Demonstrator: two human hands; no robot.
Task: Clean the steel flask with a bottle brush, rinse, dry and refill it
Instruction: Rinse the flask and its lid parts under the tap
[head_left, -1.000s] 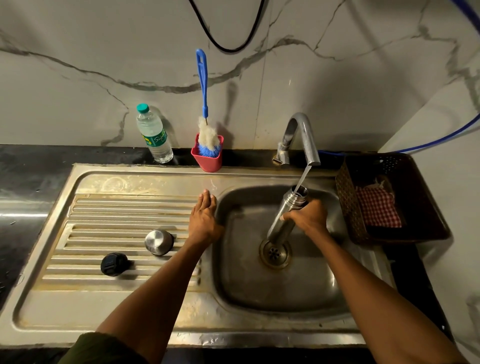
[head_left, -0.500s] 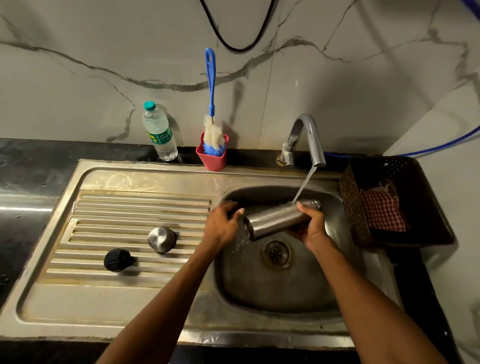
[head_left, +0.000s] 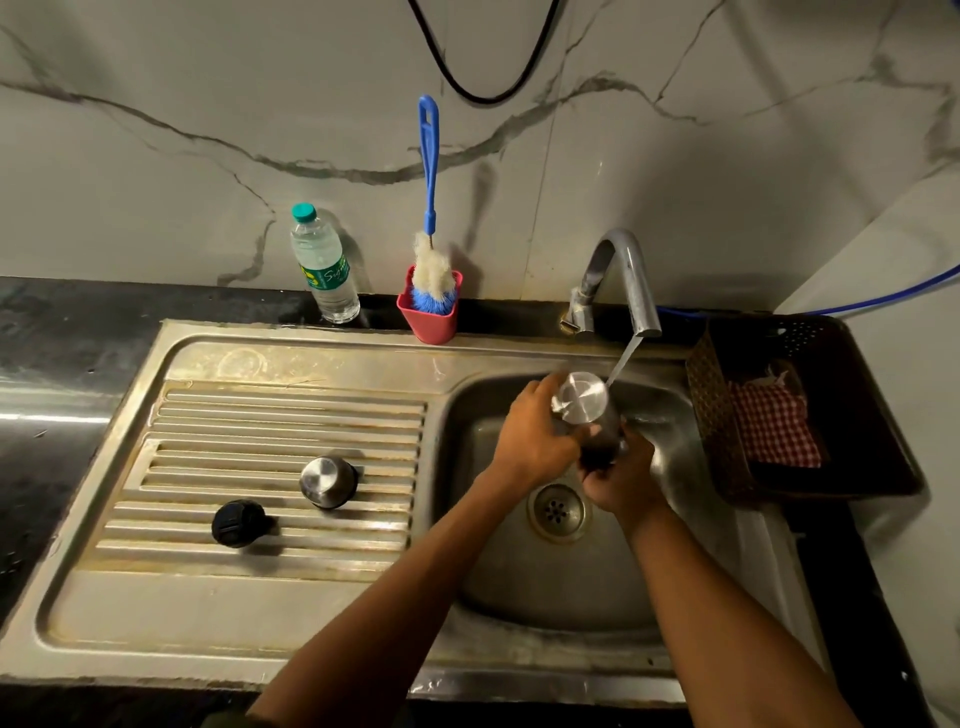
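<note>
Held upside down over the basin of the scuffed stainless-steel sink (head_left: 545, 597): cylindrical brushed-steel flask (head_left: 582, 402), round flat base turned up toward the camera, bright and smooth, body below it dark and partly hidden between the hands. Left hand (head_left: 535, 439) wrapped around the upper part of the flask near the base, fingers curled against the metal. Right hand (head_left: 621, 480) gripping the lower part from underneath, fingers closed round it. Thin stream of water falling slantwise from the curved grey metal tap (head_left: 626, 275) and meeting the flask's upper edge. Round perforated drain (head_left: 557, 512) just below the hands.

On the ribbed, rust-tinged draining board to the left: small domed steel cap (head_left: 327, 480) with a shiny top, and beside it, apart, round black plastic stopper (head_left: 236, 522), matte and ridged.

At the back, on the dark stone worktop (head_left: 78, 332): clear plastic water bottle with a teal cap and green label (head_left: 324, 265), upright; just beside it a small red plastic cup (head_left: 430, 317) holding a long blue-handled bottle brush (head_left: 430, 208), fluffy white and blue bristles down in the cup, handle leaning on the grey-veined marble wall.

To the right of the basin: dark brown woven-look plastic basket (head_left: 717, 415) with a red-and-white checked cloth (head_left: 774, 426) lying crumpled inside.
</note>
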